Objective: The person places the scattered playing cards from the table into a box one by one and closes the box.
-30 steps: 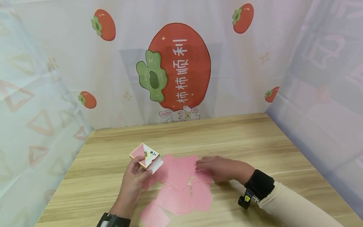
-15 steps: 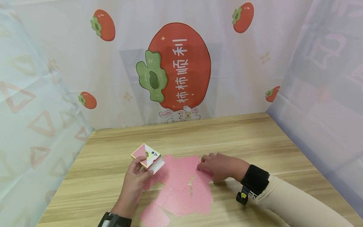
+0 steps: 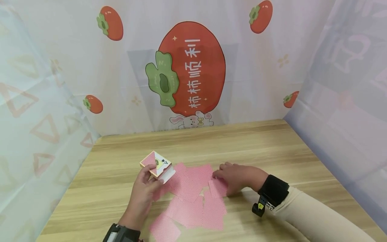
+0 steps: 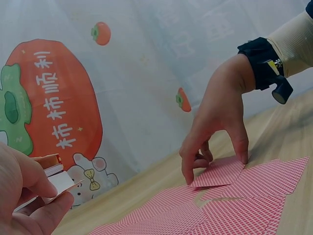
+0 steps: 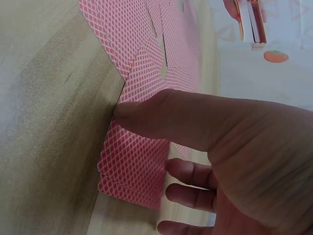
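My left hand grips a playing-card box, tilted above the table, its ace-of-spades face up and its white flap hanging open. In the left wrist view, white card edges show inside the box mouth. My right hand holds a red-backed playing card by opposite edges, thumb on one side and fingertips on the other. That card lies slightly raised over the others. In the right wrist view the thumb presses the card's long edge, and a second card's edge peeks out beneath it.
Several more face-down cards lie overlapped in a loose spread between the hands, one nearest the front. They rest on a wood-grain table. A white cloth backdrop with a large persimmon print closes off the back and sides.
My right hand has drawn back a little to the right, its fingers bending onto the card, which now shows separately over the spread. The box has shifted slightly right in my left hand.
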`<state>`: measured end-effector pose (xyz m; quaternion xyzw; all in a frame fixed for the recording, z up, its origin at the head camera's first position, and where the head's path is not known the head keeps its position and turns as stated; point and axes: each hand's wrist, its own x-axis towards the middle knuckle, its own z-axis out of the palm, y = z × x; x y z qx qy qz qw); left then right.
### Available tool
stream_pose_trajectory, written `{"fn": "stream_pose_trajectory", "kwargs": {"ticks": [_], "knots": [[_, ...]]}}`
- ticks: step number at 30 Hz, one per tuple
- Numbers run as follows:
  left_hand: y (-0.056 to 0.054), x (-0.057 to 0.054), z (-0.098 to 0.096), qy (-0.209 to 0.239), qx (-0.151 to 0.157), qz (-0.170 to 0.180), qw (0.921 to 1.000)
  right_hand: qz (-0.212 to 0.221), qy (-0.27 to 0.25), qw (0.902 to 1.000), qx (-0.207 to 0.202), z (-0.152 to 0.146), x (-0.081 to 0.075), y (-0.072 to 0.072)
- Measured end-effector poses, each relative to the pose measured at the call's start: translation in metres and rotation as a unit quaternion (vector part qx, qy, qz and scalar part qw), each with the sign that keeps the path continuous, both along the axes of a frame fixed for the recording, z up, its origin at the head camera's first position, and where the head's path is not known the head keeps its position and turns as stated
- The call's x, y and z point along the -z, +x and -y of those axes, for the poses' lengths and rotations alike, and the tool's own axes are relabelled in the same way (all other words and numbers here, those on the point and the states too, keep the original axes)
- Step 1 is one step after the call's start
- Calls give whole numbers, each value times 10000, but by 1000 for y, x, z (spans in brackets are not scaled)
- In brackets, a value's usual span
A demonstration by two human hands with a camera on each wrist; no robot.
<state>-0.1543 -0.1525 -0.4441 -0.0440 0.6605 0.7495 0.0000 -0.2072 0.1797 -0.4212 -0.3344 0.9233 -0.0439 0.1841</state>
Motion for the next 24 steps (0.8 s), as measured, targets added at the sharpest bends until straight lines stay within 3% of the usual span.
{"fn": "stream_pose_trajectory", "kwargs": {"ticks": [7, 13, 24], "knots": [[0, -1, 1, -4, 9, -11, 10000, 104, -473, 9988, 77, -5, 2, 2], [0, -2, 1, 5, 18, 11, 10000, 582, -887, 9939, 308, -7, 7, 8], [1, -2, 0, 96, 1, 11, 10000, 972, -972, 9891, 522, -10, 13, 13]]}}
